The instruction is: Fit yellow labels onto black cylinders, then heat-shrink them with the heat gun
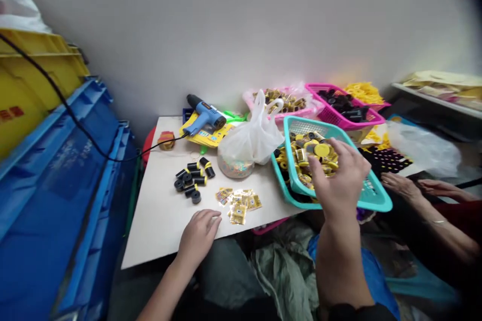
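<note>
The right hand [342,175] hangs over the upper turquoise basket [379,198], thumb and fingers spread wide apart around yellow-capped cylinders [321,150]; whether it touches any cannot be told. These cylinders, many wrapped in gold, heap up inside the basket, beneath and just past the fingers. That basket sits tilted on a lower turquoise basket [290,199], where black and yellow pieces show to the left of the right hand.

The left hand [199,233] rests at the near edge of the white table [150,220], its fingers loosely curled; whether anything is under them cannot be told. Just beside its fingertips, toward the right hand, lies a loose pile of gold labels [241,203]. Ahead of the left hand is a cluster of black cylinders [194,178], several with yellow ends.

Beyond and between the two hands stands a knotted white plastic bag [250,138], with small multicoloured contents showing at its rounded base. Farther past the right hand, a pale pink basket [314,111] holds gold-wrapped pieces, and a magenta basket [371,123] holds black parts, with yellow parts [363,93] at its far end. Another person's hand [401,185] is to the right of the right hand.
</note>
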`<state>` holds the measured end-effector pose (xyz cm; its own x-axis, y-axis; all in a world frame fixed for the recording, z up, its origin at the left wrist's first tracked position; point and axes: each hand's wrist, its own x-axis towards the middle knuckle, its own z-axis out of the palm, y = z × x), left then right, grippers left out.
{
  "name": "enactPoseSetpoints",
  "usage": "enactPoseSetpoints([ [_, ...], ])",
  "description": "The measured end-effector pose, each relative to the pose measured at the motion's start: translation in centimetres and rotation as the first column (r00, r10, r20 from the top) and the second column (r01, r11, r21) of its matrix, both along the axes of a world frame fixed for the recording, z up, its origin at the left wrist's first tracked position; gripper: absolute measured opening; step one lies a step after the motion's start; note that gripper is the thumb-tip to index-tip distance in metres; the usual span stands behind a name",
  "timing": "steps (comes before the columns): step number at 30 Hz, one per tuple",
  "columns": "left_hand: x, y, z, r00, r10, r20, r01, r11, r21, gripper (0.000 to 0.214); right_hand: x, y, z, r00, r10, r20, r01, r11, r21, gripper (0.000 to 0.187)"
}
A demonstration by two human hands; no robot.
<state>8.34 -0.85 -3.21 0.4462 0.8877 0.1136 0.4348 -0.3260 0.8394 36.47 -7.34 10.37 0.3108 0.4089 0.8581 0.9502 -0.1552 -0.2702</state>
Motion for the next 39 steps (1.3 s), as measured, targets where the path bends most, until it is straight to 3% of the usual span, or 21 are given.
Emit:
enactPoseSetpoints([
  [2, -0.2, 0.3, -1.6, 0.994, -0.002, -0.110, 0.021, 0.985, 0.174, 0.024, -1.3, 1.5, -2.5, 0.981, 0.156, -0.116, -0.165, 0.983, -0.076, 0.036],
  [3, -0.2, 0.3, -2.3, 0.987, -0.025, -0.157, 0.061, 0.971, 0.232, 0.025, -2.6, 2.4, -4.4, 0.937, 0.277, -0.213, -0.316, 0.932, -0.179, 0.029],
  [5, -0.1, -0.1, -3.1, 0.968, -0.087, -0.236, 0.158, 0.941, 0.300, 0.025, -5.8, 4.2, -8.6, 0.876, 0.382, -0.294, -0.472, 0.806, -0.358, 0.022],
  [7, -0.1, -0.6, -3.5, 0.952, -0.128, -0.277, 0.220, 0.917, 0.332, 0.024, -8.6, 6.0, -12.5, 0.858, 0.385, -0.340, -0.509, 0.731, -0.454, 0.025],
  [10, -0.6, -1.3, -3.8, 0.964, -0.121, -0.236, 0.201, 0.914, 0.352, 0.023, -10.5, 7.8, -16.0, 0.856, 0.330, -0.397, -0.506, 0.690, -0.518, 0.029],
  [15, -2.5, -1.2, -3.4, 0.999, -0.042, -0.008, 0.043, 0.956, 0.292, 0.022, -9.6, 8.2, -16.7, 0.814, 0.317, -0.486, -0.559, 0.654, -0.510, 0.029],
  [18, -3.0, -0.8, -2.4, 0.980, 0.106, 0.170, -0.137, 0.974, 0.182, 0.020, -9.5, 7.6, -15.8, 0.744, 0.369, -0.556, -0.643, 0.621, -0.448, 0.028],
  [21, -2.6, -0.3, -1.0, 0.893, 0.284, 0.348, -0.279, 0.958, -0.065, 0.026, -10.6, 6.5, -14.5, 0.604, 0.466, -0.646, -0.778, 0.520, -0.352, 0.022],
  [23, -2.2, 0.0, -0.3, 0.837, 0.339, 0.429, -0.247, 0.934, -0.256, 0.037, -11.8, 5.8, -13.7, 0.487, 0.512, -0.708, -0.855, 0.445, -0.266, 0.017],
  [25, -2.2, 0.0, 0.1, 0.804, 0.376, 0.461, -0.200, 0.901, -0.385, 0.037, -13.1, 5.1, -13.5, 0.377, 0.523, -0.765, -0.898, 0.410, -0.163, 0.018],
  [29, -3.1, -0.9, 0.3, 0.746, 0.467, 0.475, -0.214, 0.843, -0.493, 0.033, -15.9, 4.2, -14.5, 0.223, 0.474, -0.852, -0.908, 0.420, -0.003, 0.028],
  [32, -4.0, -1.6, 0.1, 0.739, 0.458, 0.495, -0.115, 0.809, -0.577, 0.046, -17.7, 3.6, -15.5, 0.200, 0.421, -0.885, -0.883, 0.470, 0.024, 0.028],
  [34, -4.4, -1.7, 0.0, 0.745, 0.461, 0.483, -0.098, 0.791, -0.605, 0.052, -18.3, 3.7, -15.8, 0.218, 0.394, -0.893, -0.863, 0.504, 0.012, 0.028],
  [36, -4.7, -1.5, -0.2, 0.739, 0.494, 0.457, -0.154, 0.785, -0.600, 0.051, -18.5, 4.6, -15.9, 0.261, 0.377, -0.889, -0.844, 0.536, -0.020, 0.029],
  [39, -5.3, -0.9, -0.3, 0.721, 0.540, 0.434, -0.232, 0.779, -0.582, 0.046, -18.4, 7.0, -16.1, 0.384, 0.355, -0.853, -0.783, 0.614, -0.097, 0.034],
])
